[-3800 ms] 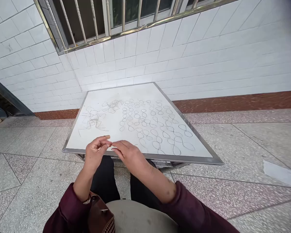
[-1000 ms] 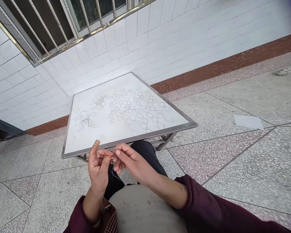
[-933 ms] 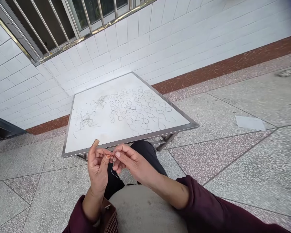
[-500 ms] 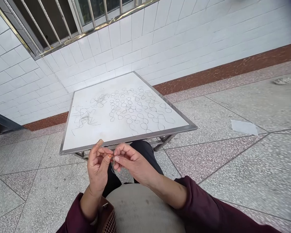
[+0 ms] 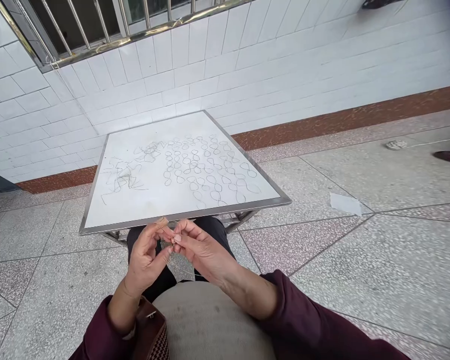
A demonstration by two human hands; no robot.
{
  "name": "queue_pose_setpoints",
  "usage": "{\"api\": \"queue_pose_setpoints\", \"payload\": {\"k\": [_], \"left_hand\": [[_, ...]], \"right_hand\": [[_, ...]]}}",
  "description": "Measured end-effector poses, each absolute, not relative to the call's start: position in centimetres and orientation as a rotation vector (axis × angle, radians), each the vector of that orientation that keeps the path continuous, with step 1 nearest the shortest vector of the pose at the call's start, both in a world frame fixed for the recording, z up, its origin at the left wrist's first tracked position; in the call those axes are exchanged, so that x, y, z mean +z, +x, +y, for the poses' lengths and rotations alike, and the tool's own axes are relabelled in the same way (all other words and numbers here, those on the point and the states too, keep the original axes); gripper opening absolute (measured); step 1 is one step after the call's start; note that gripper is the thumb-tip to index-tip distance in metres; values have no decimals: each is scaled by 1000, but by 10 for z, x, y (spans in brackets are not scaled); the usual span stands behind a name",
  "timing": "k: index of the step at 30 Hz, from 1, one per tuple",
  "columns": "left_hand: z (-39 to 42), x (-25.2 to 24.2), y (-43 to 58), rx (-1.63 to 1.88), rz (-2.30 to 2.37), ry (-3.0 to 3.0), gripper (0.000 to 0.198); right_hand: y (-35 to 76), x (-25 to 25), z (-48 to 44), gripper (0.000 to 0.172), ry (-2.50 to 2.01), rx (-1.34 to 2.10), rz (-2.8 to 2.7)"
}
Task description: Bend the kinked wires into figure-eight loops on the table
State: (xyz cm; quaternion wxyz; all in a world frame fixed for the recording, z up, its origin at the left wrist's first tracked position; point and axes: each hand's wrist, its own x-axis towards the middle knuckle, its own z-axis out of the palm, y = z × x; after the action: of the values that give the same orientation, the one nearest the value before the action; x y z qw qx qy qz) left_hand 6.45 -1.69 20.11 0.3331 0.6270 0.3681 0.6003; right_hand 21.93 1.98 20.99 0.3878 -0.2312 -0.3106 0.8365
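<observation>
Head view: both hands meet just below the desk (image 5: 97,227) near edge, the left hand (image 5: 146,260) and right hand (image 5: 202,252) each with a fingertip grip pinched on one thin strand (image 5: 171,243), barely visible. On the desk: dozens of figure-eight loops (image 5: 210,172), too many to count, plus a loose tangle (image 5: 125,175). No readable writing.

Wire loops (image 5: 206,170) on table (image 5: 97,220)
</observation>
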Motion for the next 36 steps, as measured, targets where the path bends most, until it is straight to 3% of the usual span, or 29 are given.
{"api": "queue_pose_setpoints", "payload": {"k": [4, 16, 26, 31, 36], "left_hand": [[-12, 196, 63, 1573, 943, 1547, 66], [-13, 193, 78, 1782, 1131, 1400, 55], [-15, 203, 76, 1744, 1195, 1506, 53], [-15, 207, 75, 1673, 1118, 1699, 58], [-15, 207, 72, 1606, 1030, 1670, 56]], "right_hand": [[217, 206, 23, 25, -567, 2177, -728], [216, 199, 27, 23, -565, 2247, -648], [220, 202, 33, 24, -553, 2268, -788], [218, 205, 34, 27, -580, 2129, -914], [219, 208, 37, 17, -611, 1873, -1211]]}}
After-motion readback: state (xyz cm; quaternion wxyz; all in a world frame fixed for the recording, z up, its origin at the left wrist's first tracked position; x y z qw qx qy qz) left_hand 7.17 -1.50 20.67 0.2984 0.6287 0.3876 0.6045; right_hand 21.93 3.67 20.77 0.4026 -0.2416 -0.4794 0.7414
